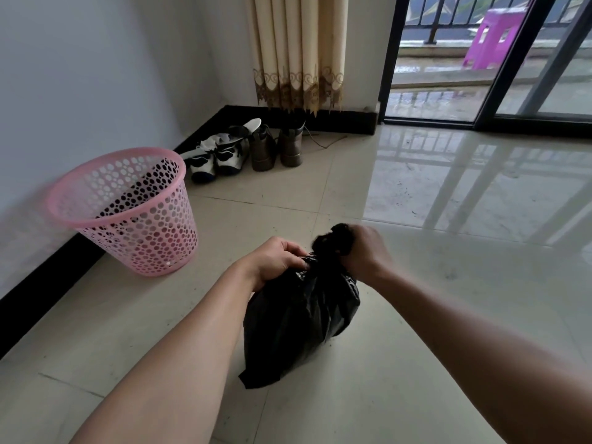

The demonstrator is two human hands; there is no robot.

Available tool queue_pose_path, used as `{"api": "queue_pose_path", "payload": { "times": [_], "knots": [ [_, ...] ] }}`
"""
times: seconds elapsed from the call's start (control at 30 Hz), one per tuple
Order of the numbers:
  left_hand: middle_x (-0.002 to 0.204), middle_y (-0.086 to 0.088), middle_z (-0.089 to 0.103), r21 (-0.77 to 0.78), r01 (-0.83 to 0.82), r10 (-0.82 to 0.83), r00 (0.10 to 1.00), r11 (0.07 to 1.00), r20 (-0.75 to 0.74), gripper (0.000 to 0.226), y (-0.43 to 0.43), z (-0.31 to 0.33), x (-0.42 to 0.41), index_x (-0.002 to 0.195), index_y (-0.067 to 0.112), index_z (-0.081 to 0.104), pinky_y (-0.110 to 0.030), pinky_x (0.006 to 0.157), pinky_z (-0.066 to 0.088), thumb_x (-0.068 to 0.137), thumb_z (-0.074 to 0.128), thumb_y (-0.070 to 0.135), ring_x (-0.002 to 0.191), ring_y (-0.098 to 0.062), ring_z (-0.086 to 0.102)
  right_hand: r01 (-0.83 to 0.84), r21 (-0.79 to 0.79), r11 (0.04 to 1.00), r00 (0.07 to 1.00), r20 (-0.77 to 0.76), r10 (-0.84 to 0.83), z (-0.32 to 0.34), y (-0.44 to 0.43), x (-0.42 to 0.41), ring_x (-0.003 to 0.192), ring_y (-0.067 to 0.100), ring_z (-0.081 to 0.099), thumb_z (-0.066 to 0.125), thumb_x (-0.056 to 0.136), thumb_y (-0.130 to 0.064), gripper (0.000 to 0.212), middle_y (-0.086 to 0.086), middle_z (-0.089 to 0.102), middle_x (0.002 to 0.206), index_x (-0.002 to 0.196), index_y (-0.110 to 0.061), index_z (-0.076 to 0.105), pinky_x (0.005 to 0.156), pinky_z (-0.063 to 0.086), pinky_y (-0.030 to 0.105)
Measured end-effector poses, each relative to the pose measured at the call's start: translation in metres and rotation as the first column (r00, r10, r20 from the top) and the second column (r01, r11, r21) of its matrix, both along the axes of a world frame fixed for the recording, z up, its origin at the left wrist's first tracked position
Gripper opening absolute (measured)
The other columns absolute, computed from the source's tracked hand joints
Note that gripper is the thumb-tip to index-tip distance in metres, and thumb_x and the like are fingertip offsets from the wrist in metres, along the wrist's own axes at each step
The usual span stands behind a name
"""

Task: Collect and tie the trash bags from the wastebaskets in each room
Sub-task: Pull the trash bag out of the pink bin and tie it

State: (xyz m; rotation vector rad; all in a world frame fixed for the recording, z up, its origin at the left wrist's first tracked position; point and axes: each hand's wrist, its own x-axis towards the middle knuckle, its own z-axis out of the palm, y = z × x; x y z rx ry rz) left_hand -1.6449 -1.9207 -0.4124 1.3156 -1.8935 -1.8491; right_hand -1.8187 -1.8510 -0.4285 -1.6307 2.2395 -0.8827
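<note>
Both hands' fingers clamp the black trash bag (301, 318): left hand (275, 261), right hand (365, 251) at its gathered neck.

The black trash bag (301, 322) is in the lower middle of the frame, on the pale tiled floor. It is full and wrinkled, and its top is gathered into a twisted bunch. The left hand (275, 257) pinches the neck and the right hand (365, 251) grips the bunch above. The pink wastebasket (128, 209), plastic with many round holes, stands at the middle left beside the wall, apart from the bag.
</note>
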Motion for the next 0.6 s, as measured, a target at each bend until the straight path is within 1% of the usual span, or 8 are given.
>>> {"api": "queue_pose_path", "payload": {
  "times": [0.13, 0.2, 0.27, 0.3, 0.37, 0.4, 0.5, 0.6],
  "knots": [
    [0.078, -0.011, 0.065, -0.015, 0.122, -0.122, 0.992, 0.992, 0.005, 0.013, 0.004, 0.007, -0.012, 0.080, 0.009, 0.069, -0.021, 0.064, 0.051, 0.082, 0.065, -0.003, 0.069, -0.018, 0.061, -0.004, -0.028, 1.000, 0.986, -0.165, 0.000, -0.009, 0.011, -0.004, 0.074, 0.034, 0.057, 0.056, 0.090, -0.016, 0.005, 0.013, 0.059, 0.089, 0.088, -0.012, 0.057, 0.061, 0.037, 0.036],
    [0.075, -0.008, 0.065, -0.053, 0.110, -0.108, 0.993, 0.993, 0.049, 0.013, 0.004, 0.004, -0.013, 0.079, 0.010, 0.069, -0.017, 0.057, 0.049, 0.082, 0.066, -0.002, 0.065, -0.014, 0.060, 0.027, 0.013, 1.000, 0.993, -0.117, -0.025, -0.013, 0.011, -0.003, 0.080, 0.035, 0.059, 0.056, 0.090, -0.013, 0.004, 0.013, 0.061, 0.093, 0.090, -0.012, 0.060, 0.064, 0.037, 0.035],
    [0.069, -0.006, 0.064, -0.086, 0.039, -0.030, 0.994, 0.996, 0.105, 0.013, 0.004, -0.005, -0.009, 0.076, 0.010, 0.069, -0.017, 0.056, 0.048, 0.081, 0.066, -0.001, 0.061, -0.013, 0.059, 0.046, 0.121, 0.992, 0.996, 0.075, -0.055, -0.015, 0.009, -0.003, 0.082, 0.032, 0.061, 0.058, 0.086, -0.006, 0.008, 0.014, 0.064, 0.092, 0.089, -0.012, 0.062, 0.066, 0.038, 0.031],
    [0.065, -0.005, 0.064, -0.097, 0.004, 0.009, 0.991, 0.995, 0.133, 0.014, 0.004, -0.010, -0.006, 0.073, 0.010, 0.069, -0.016, 0.055, 0.048, 0.080, 0.065, -0.002, 0.057, -0.013, 0.059, 0.012, 0.214, 0.977, 0.955, 0.286, -0.075, -0.015, 0.008, -0.004, 0.076, 0.030, 0.061, 0.058, 0.085, -0.002, 0.010, 0.014, 0.063, 0.086, 0.084, -0.011, 0.059, 0.064, 0.042, 0.031],
    [0.058, -0.002, 0.061, -0.100, -0.024, 0.044, 0.980, 0.995, 0.196, 0.019, 0.005, -0.020, 0.002, 0.067, 0.013, 0.068, -0.013, 0.046, 0.043, 0.080, 0.063, 0.000, 0.047, -0.009, 0.056, -0.156, 0.345, 0.926, 0.672, 0.723, -0.156, -0.011, 0.010, -0.006, 0.065, 0.019, 0.060, 0.065, 0.084, -0.003, 0.013, 0.008, 0.061, 0.077, 0.078, -0.012, 0.059, 0.060, 0.049, 0.029],
    [0.056, 0.000, 0.059, -0.092, -0.013, 0.033, 0.973, 0.996, 0.229, 0.020, 0.005, -0.023, 0.007, 0.066, 0.015, 0.067, -0.013, 0.044, 0.040, 0.080, 0.062, 0.002, 0.044, -0.007, 0.054, -0.233, 0.352, 0.906, 0.536, 0.824, -0.183, -0.009, 0.012, -0.009, 0.067, 0.017, 0.063, 0.071, 0.083, -0.011, 0.008, 0.005, 0.065, 0.077, 0.081, -0.012, 0.063, 0.062, 0.051, 0.028],
    [0.057, 0.004, 0.059, -0.023, 0.035, -0.027, 0.964, 0.999, 0.266, 0.017, 0.002, -0.028, 0.017, 0.069, 0.020, 0.067, -0.018, 0.051, 0.042, 0.083, 0.061, 0.011, 0.053, -0.011, 0.053, -0.204, 0.332, 0.921, 0.469, 0.859, -0.206, -0.008, 0.011, -0.018, 0.080, 0.015, 0.066, 0.074, 0.081, -0.035, 0.022, -0.004, 0.070, 0.086, 0.090, -0.016, 0.070, 0.072, 0.052, 0.032],
    [0.069, -0.004, 0.056, -0.006, -0.064, 0.064, 0.979, 0.998, 0.193, 0.011, -0.001, -0.029, 0.013, 0.081, 0.013, 0.064, -0.021, 0.053, 0.039, 0.089, 0.057, 0.015, 0.058, -0.016, 0.049, 0.162, 0.267, 0.950, 0.518, 0.796, -0.312, -0.006, 0.005, -0.023, 0.076, 0.015, 0.064, 0.071, 0.080, -0.038, 0.029, -0.001, 0.071, 0.085, 0.091, -0.012, 0.071, 0.064, 0.045, 0.029]
  ]
}}
